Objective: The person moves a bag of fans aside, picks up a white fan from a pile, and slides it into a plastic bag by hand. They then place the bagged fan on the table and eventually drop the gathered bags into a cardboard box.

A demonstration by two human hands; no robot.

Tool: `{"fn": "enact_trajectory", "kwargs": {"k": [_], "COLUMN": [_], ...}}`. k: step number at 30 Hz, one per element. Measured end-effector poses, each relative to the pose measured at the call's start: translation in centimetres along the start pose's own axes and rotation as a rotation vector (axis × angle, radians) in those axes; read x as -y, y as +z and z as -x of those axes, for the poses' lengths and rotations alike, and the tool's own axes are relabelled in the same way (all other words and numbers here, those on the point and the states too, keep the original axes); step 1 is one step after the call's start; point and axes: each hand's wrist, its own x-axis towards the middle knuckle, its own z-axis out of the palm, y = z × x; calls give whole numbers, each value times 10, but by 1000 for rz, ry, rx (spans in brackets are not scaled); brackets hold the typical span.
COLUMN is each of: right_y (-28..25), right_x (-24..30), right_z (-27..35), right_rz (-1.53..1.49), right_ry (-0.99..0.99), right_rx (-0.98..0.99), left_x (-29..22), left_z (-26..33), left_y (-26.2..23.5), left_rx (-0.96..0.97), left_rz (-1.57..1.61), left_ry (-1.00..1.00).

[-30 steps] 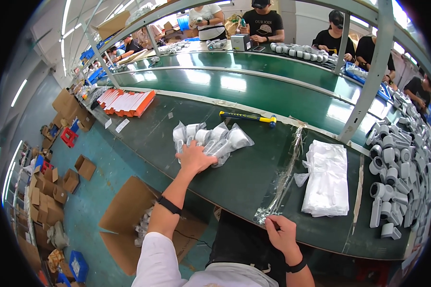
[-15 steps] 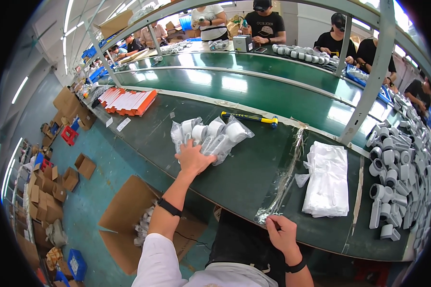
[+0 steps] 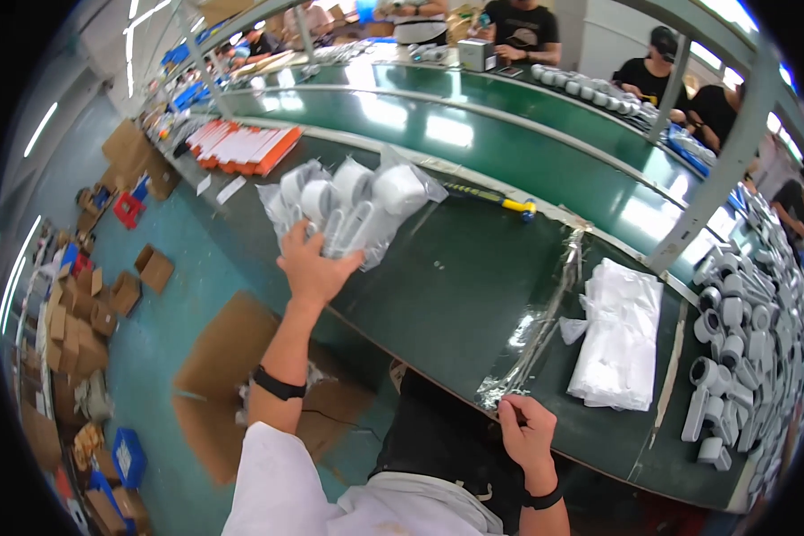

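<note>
My left hand grips clear plastic bags of white-and-grey plastic parts, each with a round head and a long handle-like arm. The bundle is lifted over the left part of the dark green worktable, its fingers partly hidden behind the film. At the table's front edge my right hand is curled closed, beside the end of a strip of clear tape. Whether anything is inside those fingers is hidden. A stack of white plastic bags lies to the right of the tape.
Loose grey-white parts are heaped at the right. A yellow-and-black hammer lies by the far edge, orange-and-white cartons at far left. An open cardboard box stands on the floor below. Across the green conveyor, people work.
My left hand has raised the bagged parts off the table and moved them left. The right hand stays at the table's edge. The whole view has shifted slightly.
</note>
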Motion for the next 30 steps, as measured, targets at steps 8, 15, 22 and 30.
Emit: {"fn": "enact_trajectory", "kwargs": {"k": [8,15,22,30], "right_y": [-4,-2,2,13], "right_x": [-7,-15,-17,-18], "right_z": [3,7,6,7], "right_rz": [78,114,88,244], "right_ry": [-6,41,128,159], "right_rx": [14,38,-44,-154], "left_x": [130,242,303,330], "left_z": [50,154,210,201], "left_y": [-89,-103,-47,-5], "left_rx": [-207,-90,96,401], "left_rz": [-66,-210,-120,-181], "left_ry": [-226,-748,-1156,-1429]}}
